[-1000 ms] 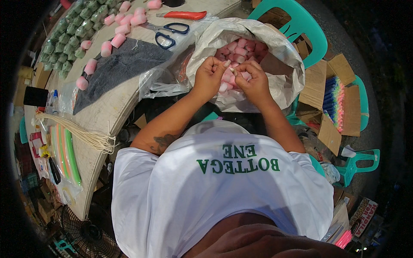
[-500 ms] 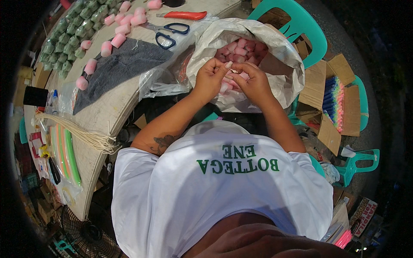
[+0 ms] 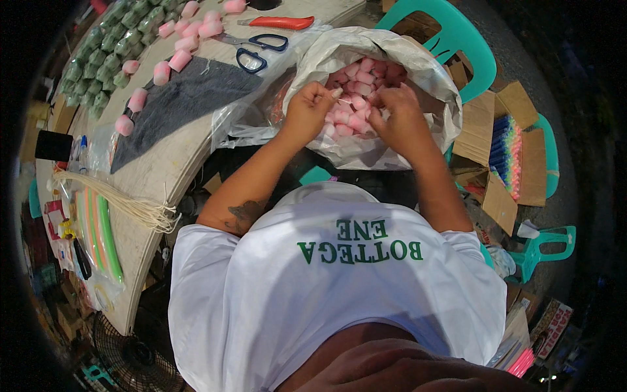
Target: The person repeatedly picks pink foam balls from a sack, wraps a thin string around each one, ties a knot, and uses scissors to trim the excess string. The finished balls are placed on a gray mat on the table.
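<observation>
Deep inside white plastic bag [image 3: 418, 72] — left hand [image 3: 307, 114] and right hand [image 3: 398, 121], fingers pinching small pink foam rolls [image 3: 356, 108]; probably light, soft, squashable — best gripped gently round the middle.

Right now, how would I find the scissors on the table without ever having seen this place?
Start from the long table on the person's left. Near its far end, beside the white sack, lie the scissors, the only tool there with dark blue loop handles.

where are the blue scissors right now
In the head view, the blue-handled scissors lie on the table to the person's upper left, between the orange-handled cutter and the grey cloth, beside the white sack.
</observation>
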Tool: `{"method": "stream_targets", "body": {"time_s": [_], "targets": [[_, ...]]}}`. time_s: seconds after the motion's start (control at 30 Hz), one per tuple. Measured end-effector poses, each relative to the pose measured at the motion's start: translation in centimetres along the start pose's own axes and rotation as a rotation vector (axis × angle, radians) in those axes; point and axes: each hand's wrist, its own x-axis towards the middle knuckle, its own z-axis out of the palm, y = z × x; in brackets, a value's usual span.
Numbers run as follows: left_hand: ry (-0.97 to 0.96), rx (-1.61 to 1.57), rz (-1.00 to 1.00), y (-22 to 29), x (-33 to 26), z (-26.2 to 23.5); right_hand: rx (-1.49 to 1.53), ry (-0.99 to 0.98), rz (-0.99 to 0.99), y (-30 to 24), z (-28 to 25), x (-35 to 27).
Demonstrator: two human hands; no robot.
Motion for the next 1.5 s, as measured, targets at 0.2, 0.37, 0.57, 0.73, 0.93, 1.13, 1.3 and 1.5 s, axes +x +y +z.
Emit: {"method": "stream_targets", "body": {"time_s": [0.2, 0.37, 0.57, 0.73, 0.93, 1.13, 1.3, 1.5], "targets": [[-0.021, -0.119, -0.016, 0.6, -0.2, 0.4, 0.439, -0.018, 0.075, 0.1, 0.5, 0.3], [-0.08, -0.178, -0.01, 1.3, -0.4, 0.9, 0.501, -0.041, 0.114, -0.3, 1.6, 0.2], [-0.079, -0.19, -0.078, 1.2, 0.3, 0.0, 0.67, -0.144, 0.127, 2.2, 4.8, 0.0], [-0.16, -0.411, -0.125, 1.5, 0.3, 0.5, 0.357, -0.418, 0.059, 3.5, 11.1, -1.3], [-0.107, -0.294, -0.068, 2.4, 0.7, -1.5, 0.597, -0.355, 0.248, 1.6, 5.9, 0.5], [-0.376, -0.475, 0.058, 3.8, 0.9, -2.2, 0.624, -0.087, 0.044, -0.6, -0.1, 3.6], [-0.464, -0.327, 0.052, 5.8, -0.3, -2.0, 0.48, -0.003, -0.178, -2.0, -0.8, 5.1], [-0.301, -0.321, 0.028, 3.8, -0.5, -3.1, 0.83, -0.148, 0.07, -1.9, 1.2, 9.6]]}}
